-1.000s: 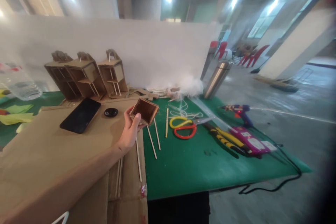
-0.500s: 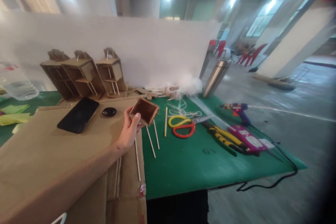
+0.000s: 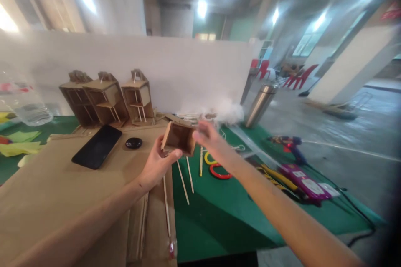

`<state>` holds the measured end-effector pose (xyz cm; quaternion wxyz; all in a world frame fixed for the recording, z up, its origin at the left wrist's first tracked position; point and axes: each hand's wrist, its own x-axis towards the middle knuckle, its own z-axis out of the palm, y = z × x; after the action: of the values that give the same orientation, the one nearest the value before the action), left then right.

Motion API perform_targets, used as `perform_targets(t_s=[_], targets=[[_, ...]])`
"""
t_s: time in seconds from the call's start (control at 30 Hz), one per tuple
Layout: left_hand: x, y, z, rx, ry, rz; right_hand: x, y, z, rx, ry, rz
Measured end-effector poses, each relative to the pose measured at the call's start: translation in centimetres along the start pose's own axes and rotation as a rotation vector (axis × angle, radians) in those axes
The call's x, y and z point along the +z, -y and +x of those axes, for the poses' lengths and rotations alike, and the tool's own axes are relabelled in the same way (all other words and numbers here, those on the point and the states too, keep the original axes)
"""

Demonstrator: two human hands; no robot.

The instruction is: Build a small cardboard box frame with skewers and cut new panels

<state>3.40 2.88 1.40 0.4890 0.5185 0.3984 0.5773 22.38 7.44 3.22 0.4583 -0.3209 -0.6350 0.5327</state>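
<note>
My left hand (image 3: 161, 160) is closed on a small open-topped cardboard box (image 3: 179, 138), with the thumb along its near edge. The box tilts so that its brown inside faces me. At its right edge is my right hand (image 3: 208, 135), the fingertips overlapping the rim; blur hides whether they grip it. Two thin wooden sticks (image 3: 183, 183) lie on the green table below the box, and another stick (image 3: 167, 206) lies on the cardboard at left. Scissors with yellow and red handles (image 3: 220, 172) are partly hidden beneath my right forearm.
Cardboard sheets (image 3: 94, 204) cover the left side, bearing a black phone (image 3: 97, 147) and a round black object (image 3: 133, 143). Several cardboard structures (image 3: 138, 98) stand behind. On the right are pliers (image 3: 282, 179), a glue gun (image 3: 290, 146), a purple device (image 3: 308, 183) and a steel flask (image 3: 260, 105).
My right hand has come in from the right and reached the box's right edge. The box has turned slightly in my left hand. The view has tilted up a little.
</note>
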Motion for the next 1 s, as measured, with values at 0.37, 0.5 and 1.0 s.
perform_targets(t_s=[0.37, 0.5, 1.0], targets=[[-9.4, -2.7, 2.2, 0.382, 0.114, 1.531, -1.2, -2.4, 3.2, 0.119, -0.287, 0.603], [-13.0, -1.6, 2.8, 0.204, 0.153, 1.7, -3.2, -4.2, 3.9, 0.176, -0.323, 0.601], [-8.4, -2.0, 2.2, 0.217, 0.256, 1.507, -3.5, -5.2, 4.3, 0.135, -0.413, 0.637]])
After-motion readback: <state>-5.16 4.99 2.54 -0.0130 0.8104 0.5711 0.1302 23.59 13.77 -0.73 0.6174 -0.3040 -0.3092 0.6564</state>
